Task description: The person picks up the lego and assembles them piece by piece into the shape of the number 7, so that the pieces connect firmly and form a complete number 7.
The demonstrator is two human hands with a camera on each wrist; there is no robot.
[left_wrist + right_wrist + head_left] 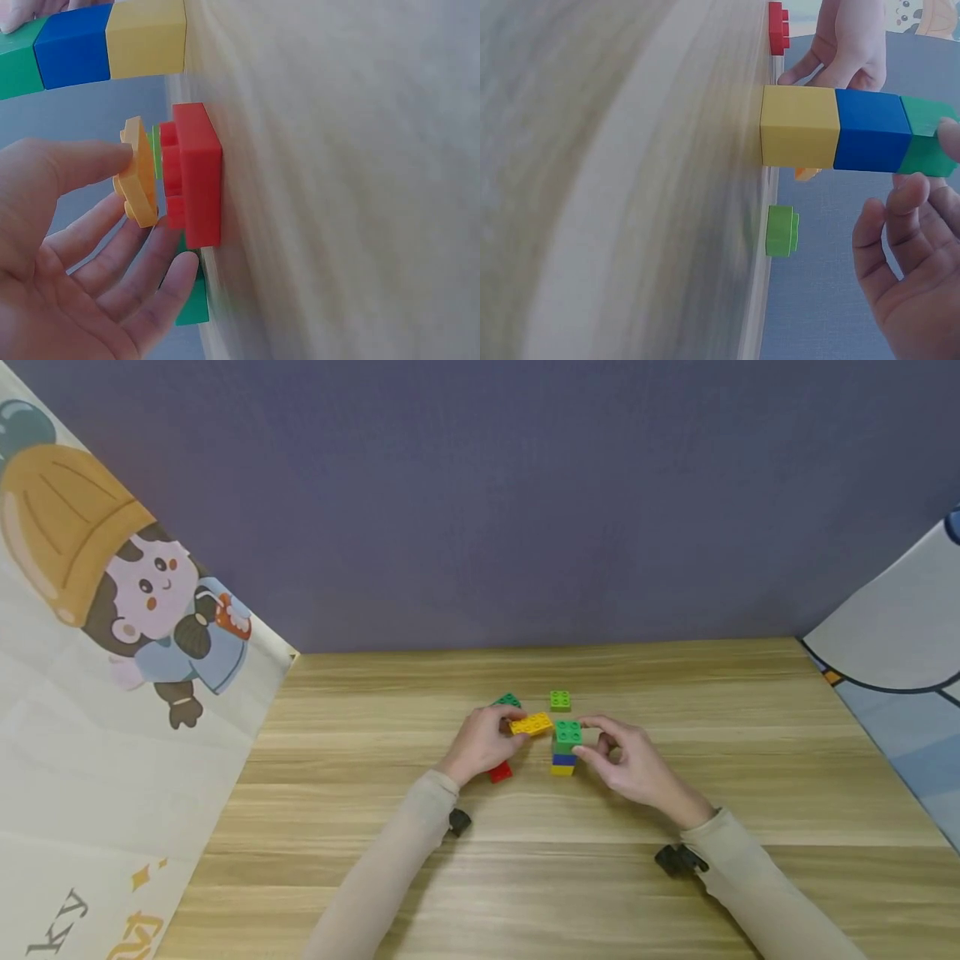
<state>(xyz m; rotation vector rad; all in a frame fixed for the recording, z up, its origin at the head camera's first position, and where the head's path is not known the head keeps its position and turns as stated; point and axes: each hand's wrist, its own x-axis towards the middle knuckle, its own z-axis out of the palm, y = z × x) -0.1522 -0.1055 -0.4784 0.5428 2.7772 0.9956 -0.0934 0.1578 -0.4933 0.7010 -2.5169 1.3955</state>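
Observation:
Between its thumb and fingers my left hand (pixel 482 742) pinches a thin yellow-orange building brick (pixel 532 724), raised off the table. A red brick (pixel 201 176) lies on the table below that hand, partly covered by it in the head view. Just beyond is a dark green brick (pixel 509 700), also partly hidden. My right hand (pixel 628 763) holds the green top brick (pixel 567 737) of an upright stack. Under it come a blue brick (pixel 871 130) and a yellow brick (pixel 800 126), which stands on the table.
A lime green brick (pixel 560 701) sits behind the stack. The wooden table (pixel 570 893) meets a dark blue-grey backdrop (pixel 525 527) at its far edge. Printed cloth (pixel 90 760) hangs at the left, and another printed panel (pixel 892 635) at the right.

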